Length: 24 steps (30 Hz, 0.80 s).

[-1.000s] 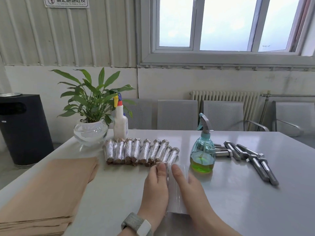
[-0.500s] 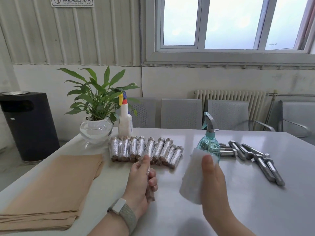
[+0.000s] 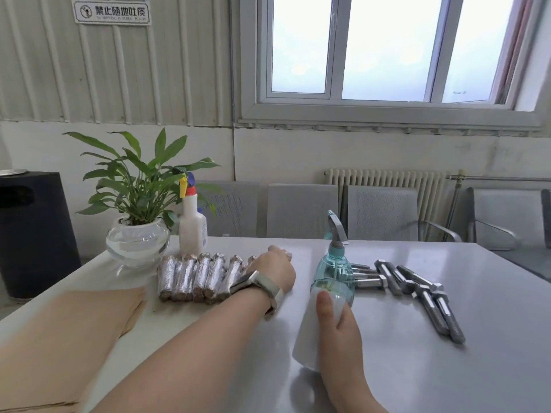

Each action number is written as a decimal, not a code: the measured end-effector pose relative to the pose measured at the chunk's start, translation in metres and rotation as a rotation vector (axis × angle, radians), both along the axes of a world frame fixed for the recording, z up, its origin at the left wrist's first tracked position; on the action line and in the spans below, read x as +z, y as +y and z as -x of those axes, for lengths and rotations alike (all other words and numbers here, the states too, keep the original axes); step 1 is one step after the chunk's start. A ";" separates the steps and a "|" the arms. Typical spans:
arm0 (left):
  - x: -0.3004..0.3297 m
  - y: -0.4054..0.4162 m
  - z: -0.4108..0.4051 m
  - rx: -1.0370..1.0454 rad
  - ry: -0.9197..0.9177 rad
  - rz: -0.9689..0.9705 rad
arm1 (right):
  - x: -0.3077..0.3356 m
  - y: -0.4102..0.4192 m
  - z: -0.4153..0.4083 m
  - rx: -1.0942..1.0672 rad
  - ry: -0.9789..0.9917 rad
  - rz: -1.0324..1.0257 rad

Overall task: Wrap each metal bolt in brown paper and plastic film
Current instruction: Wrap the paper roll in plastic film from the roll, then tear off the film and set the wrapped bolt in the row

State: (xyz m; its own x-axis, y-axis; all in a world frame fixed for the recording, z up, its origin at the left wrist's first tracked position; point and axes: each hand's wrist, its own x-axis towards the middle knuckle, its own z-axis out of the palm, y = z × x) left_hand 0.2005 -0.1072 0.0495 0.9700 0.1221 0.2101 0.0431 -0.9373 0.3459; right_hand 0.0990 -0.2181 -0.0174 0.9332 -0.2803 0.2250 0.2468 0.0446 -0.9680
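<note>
Head view: my left hand [image 3: 272, 271] reaches to the wrapped bolts [image 3: 196, 277], grip unclear, while my right hand [image 3: 340, 332] grasps the film roll [image 3: 307, 335]; a nudge might scatter that row.

Single head cam, worn by the person, faces fwd and slightly down across the table [image 3: 417, 368] toward window wall; both hands close below centre, left hand [image 3: 272, 271] farther out than right hand [image 3: 340, 329].
</note>
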 end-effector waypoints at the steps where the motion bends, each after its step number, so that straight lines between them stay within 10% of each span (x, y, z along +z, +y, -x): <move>1: -0.005 -0.003 -0.005 -0.005 -0.011 -0.080 | -0.001 0.000 -0.003 0.004 0.006 0.002; 6: -0.031 -0.004 -0.018 -0.028 -0.148 -0.407 | -0.004 -0.003 -0.010 -0.004 0.011 0.018; 16: -0.052 0.004 -0.028 0.099 -0.240 -0.367 | -0.004 -0.002 -0.012 0.013 0.008 0.013; 24: -0.023 0.025 0.030 -0.123 -0.314 0.400 | 0.003 -0.004 -0.004 0.043 0.031 -0.017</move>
State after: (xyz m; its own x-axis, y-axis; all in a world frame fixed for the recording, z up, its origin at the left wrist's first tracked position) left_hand 0.1706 -0.0824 0.0263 0.8798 0.1413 0.4539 -0.2229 -0.7207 0.6564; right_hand 0.1030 -0.2217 -0.0143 0.9509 -0.2432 0.1912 0.2141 0.0714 -0.9742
